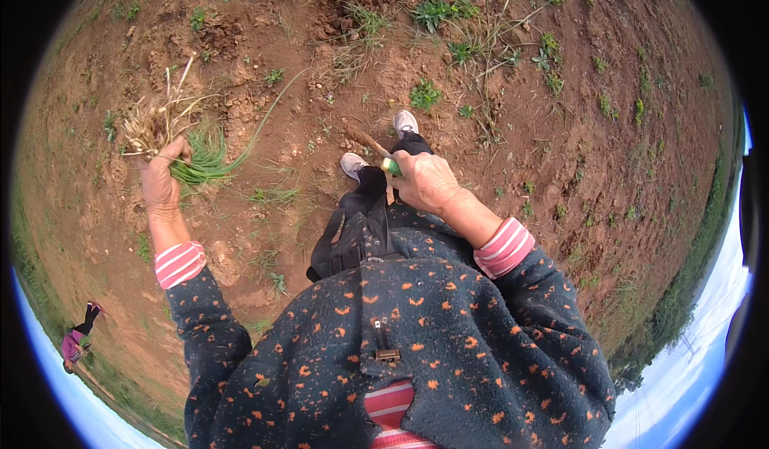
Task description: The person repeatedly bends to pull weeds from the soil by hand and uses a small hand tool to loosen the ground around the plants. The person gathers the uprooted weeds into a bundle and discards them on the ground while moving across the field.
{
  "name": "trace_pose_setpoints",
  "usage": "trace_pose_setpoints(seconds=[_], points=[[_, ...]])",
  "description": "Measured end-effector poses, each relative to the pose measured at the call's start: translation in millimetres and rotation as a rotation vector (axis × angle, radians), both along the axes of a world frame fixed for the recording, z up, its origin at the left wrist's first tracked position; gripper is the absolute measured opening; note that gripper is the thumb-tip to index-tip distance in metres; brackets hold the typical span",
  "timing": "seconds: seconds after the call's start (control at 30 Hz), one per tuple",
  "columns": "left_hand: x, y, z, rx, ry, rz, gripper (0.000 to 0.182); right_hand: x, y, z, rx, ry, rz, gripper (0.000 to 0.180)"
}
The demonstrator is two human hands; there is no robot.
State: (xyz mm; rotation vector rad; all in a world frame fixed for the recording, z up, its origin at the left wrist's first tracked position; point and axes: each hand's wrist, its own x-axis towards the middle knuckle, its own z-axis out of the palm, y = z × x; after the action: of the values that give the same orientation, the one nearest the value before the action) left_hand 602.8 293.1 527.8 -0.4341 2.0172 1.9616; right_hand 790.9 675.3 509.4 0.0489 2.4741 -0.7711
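Observation:
My left hand (165, 175), raised out to the side, is closed around a bunch of long green grass-like plants (203, 154). Their pale, dry roots and stalks (157, 123) stick out beyond my fingers, and one long green blade arches off to the right. In front of my body, my right hand (423, 180) grips a tool by its green and yellowish handle (392, 167). The tool's narrow, rusty brown blade (366, 140) points forward and left over the soil, near my shoes. What kind of tool it is, I cannot tell.
Reddish-brown soil (288, 112) with scattered weeds (425, 94) surrounds my light shoes (405, 123). Tufts of grass (366, 22) and a leafy plant (432, 13) grow ahead. A black bag (354, 239) hangs at my front. Another person (72, 345) stands far off at the lower left.

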Motion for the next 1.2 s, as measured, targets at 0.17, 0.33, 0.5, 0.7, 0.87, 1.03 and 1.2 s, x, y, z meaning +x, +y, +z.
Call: trace_pose_setpoints(seconds=[0.17,0.33,0.5,0.7,0.87,1.03,1.2], points=[[38,25,-54,-0.435,-0.280,-0.023,0.018,41,96,-31,-0.061,-0.228,-0.473,0.039],[74,113,-83,-0.595,0.016,-0.515,0.024,46,141,-79,-0.027,-0.247,-0.718,0.044],[86,212,-69,-1.113,0.017,-0.685,0.030,11,196,-136,-0.073,-0.373,-0.688,0.041],[73,306,-99,-1.285,0.121,-0.923,0.018,-35,258,-203,0.004,-0.276,-0.665,0.044],[54,365,-179,-1.232,0.114,-1.175,0.018,-66,275,-269,0.002,-0.339,-0.691,0.040],[42,414,-295,-1.096,0.111,-1.400,0.012,-101,266,-362,0.130,-0.237,-0.631,0.038],[53,433,-380,-0.942,0.024,-1.510,0.014,-143,264,-448,0.090,-0.276,-0.720,0.030]])
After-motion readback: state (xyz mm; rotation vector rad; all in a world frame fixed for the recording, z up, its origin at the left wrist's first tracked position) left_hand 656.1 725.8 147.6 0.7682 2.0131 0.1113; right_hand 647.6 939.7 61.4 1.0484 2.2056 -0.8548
